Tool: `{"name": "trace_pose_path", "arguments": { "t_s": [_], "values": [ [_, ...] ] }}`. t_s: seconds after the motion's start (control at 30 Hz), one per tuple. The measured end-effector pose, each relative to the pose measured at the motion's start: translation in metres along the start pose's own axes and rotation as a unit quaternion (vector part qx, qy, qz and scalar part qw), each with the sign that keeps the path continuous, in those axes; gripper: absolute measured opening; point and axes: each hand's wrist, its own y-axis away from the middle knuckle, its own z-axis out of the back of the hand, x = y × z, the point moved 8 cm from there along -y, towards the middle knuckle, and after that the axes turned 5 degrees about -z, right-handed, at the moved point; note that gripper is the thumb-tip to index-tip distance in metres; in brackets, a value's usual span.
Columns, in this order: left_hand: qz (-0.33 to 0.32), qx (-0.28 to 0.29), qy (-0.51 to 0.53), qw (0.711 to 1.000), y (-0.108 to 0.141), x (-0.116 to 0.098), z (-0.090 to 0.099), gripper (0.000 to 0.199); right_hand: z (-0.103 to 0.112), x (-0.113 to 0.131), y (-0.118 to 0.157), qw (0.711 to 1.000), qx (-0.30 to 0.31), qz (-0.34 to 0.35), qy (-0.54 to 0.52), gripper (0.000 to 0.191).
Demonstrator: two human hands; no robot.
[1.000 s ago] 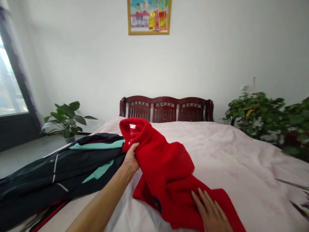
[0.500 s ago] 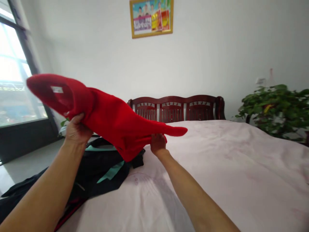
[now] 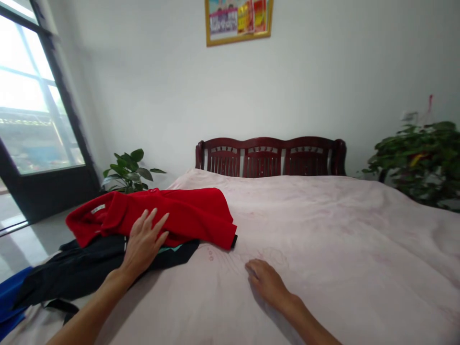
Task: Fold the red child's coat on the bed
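Note:
A red collared garment [image 3: 194,211] lies flat on top of a pile of dark clothes [image 3: 82,268] at the left of the pale pink sheet [image 3: 323,258]. My left hand [image 3: 144,239] is spread on the red cloth, fingers apart, gripping nothing. To the right of the garment, my right hand [image 3: 266,280] is just over or on the sheet with its fingers curled together. Nothing shows in it. A white label is visible inside the red collar.
Blue cloth [image 3: 14,297] lies at the far left edge. Behind the sheet stands a dark red wooden backrest [image 3: 262,158]. Leafy plants stand at the left [image 3: 129,170] and right [image 3: 420,158]. A framed picture [image 3: 239,21] hangs on the wall.
The red garment has come down from the air onto the dark clothes. Both hands have let go of it; the left is spread on it, and the right has moved down to the sheet.

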Motion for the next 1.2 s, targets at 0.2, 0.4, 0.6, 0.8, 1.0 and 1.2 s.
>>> {"name": "trace_pose_path", "arguments": {
  "t_s": [0.2, 0.4, 0.6, 0.8, 1.0, 1.2],
  "values": [
    [-0.005, 0.199, -0.093, 0.976, -0.010, -0.006, -0.085, 0.049, 0.000, -0.059, 0.036, 0.989, -0.005, -0.106, 0.102, 0.057],
    [0.088, 0.217, -0.133, 0.963, -0.004, -0.007, -0.108, 0.054, -0.006, -0.074, 0.048, 0.989, -0.018, -0.102, 0.107, 0.061],
    [0.087, 0.207, -0.035, 0.974, 0.026, -0.105, -0.122, 0.056, -0.003, -0.074, 0.046, 0.991, -0.028, -0.097, 0.087, 0.056],
    [0.036, 0.249, 0.060, 0.966, 0.064, -0.166, -0.158, 0.051, 0.000, -0.073, 0.048, 0.992, -0.012, -0.102, 0.079, 0.054],
    [0.020, 0.237, 0.112, 0.965, 0.072, -0.161, -0.164, 0.046, 0.003, -0.070, 0.050, 0.992, -0.007, -0.103, 0.074, 0.054],
    [0.010, 0.222, 0.157, 0.962, 0.075, -0.158, -0.161, 0.045, 0.002, -0.072, 0.050, 0.992, -0.009, -0.106, 0.068, 0.053]
  ]
}}
